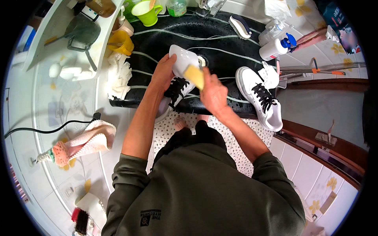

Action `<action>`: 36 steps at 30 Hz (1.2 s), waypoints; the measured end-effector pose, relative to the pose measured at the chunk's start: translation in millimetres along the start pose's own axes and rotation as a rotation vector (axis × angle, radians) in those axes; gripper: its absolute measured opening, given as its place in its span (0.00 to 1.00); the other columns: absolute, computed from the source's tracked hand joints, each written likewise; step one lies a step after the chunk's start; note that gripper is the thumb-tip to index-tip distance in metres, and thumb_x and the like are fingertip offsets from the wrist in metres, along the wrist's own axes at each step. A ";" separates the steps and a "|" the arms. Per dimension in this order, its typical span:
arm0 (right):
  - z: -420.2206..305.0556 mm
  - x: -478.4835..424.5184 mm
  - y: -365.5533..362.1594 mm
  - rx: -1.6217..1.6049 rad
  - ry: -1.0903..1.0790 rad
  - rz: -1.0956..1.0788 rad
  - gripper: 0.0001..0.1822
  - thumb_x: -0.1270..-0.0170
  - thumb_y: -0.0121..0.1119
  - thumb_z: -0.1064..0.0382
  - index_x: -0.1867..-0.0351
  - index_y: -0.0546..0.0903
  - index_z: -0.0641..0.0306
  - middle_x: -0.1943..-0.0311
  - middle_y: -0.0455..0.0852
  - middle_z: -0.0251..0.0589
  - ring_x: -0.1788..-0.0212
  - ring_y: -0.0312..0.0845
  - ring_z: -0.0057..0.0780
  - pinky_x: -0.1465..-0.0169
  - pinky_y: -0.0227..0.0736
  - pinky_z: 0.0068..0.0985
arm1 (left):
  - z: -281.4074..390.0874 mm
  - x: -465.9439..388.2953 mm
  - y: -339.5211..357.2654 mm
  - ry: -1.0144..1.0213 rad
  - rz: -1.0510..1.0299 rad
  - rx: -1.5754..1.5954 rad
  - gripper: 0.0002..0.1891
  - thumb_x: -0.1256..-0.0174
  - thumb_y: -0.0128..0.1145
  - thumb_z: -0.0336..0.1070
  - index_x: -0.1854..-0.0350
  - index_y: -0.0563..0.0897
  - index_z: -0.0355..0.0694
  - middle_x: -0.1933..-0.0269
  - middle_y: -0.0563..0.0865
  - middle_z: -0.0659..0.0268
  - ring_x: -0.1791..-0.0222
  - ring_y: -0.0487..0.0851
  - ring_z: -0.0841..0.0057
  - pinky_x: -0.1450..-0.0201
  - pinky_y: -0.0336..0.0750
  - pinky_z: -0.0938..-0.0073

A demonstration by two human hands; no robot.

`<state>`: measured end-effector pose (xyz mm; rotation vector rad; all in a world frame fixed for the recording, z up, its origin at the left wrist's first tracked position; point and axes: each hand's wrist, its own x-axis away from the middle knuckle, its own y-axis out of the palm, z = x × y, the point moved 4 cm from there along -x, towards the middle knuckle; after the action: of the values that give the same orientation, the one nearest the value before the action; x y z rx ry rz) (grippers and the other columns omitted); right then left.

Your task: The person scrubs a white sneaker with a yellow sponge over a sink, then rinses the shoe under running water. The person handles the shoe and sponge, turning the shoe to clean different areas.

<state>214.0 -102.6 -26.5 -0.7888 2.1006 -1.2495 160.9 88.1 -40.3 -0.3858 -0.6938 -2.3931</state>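
Note:
My left hand grips the edge of a white plastic container that bears a small printed label. A yellow sponge is in my right hand, up against the container's near right corner; it looks slightly blurred. Below the container lies a white sneaker with black laces, partly covered by my left hand and forearm. Its mate, another white sneaker, rests at the right of the black washbasin counter, with its heel out over the front edge.
A white-and-navy scrubbing brush lies at the back right, near a white bottle with a blue cap. Crumpled white tissue, a yellow cup and a green cup line the left side. A faucet stands behind.

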 end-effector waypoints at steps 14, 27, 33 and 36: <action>38.9 -32.3 -6.4 -0.363 0.524 -0.147 0.37 0.37 0.60 0.63 0.26 0.60 0.61 0.51 0.85 0.70 0.51 0.83 0.65 0.46 0.77 0.48 | 13.7 8.3 17.0 0.074 -0.112 -0.123 0.20 0.35 0.66 0.29 0.41 0.80 0.33 0.50 0.88 0.61 0.52 0.86 0.75 0.44 0.78 0.73; -23.8 -83.7 -29.3 0.229 -0.150 -0.007 0.42 0.43 0.65 0.65 0.24 0.63 0.57 0.63 0.81 0.53 0.67 0.86 0.49 0.69 0.81 0.41 | 2.3 2.8 14.5 0.109 -0.087 -0.280 0.15 0.35 0.58 0.24 0.46 0.85 0.34 0.54 0.89 0.64 0.58 0.86 0.79 0.51 0.78 0.76; -12.3 -95.9 -30.8 0.117 -0.004 -0.099 0.35 0.40 0.60 0.63 0.28 0.68 0.61 0.63 0.86 0.58 0.68 0.87 0.55 0.65 0.81 0.45 | 5.5 8.8 28.9 0.176 -0.086 -0.286 0.16 0.32 0.54 0.24 0.44 0.84 0.32 0.54 0.89 0.64 0.58 0.86 0.80 0.52 0.78 0.76; -36.2 -91.1 -38.2 0.025 -0.013 -0.178 0.34 0.39 0.60 0.60 0.29 0.68 0.62 0.61 0.87 0.60 0.63 0.88 0.56 0.59 0.81 0.46 | 16.1 9.9 30.7 0.195 -0.089 -0.449 0.18 0.30 0.54 0.26 0.39 0.82 0.33 0.50 0.89 0.64 0.54 0.86 0.79 0.46 0.77 0.76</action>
<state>256.2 -31.0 37.9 -0.9871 2.0362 -1.3562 174.2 71.7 -11.2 -0.3000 -0.0814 -2.6201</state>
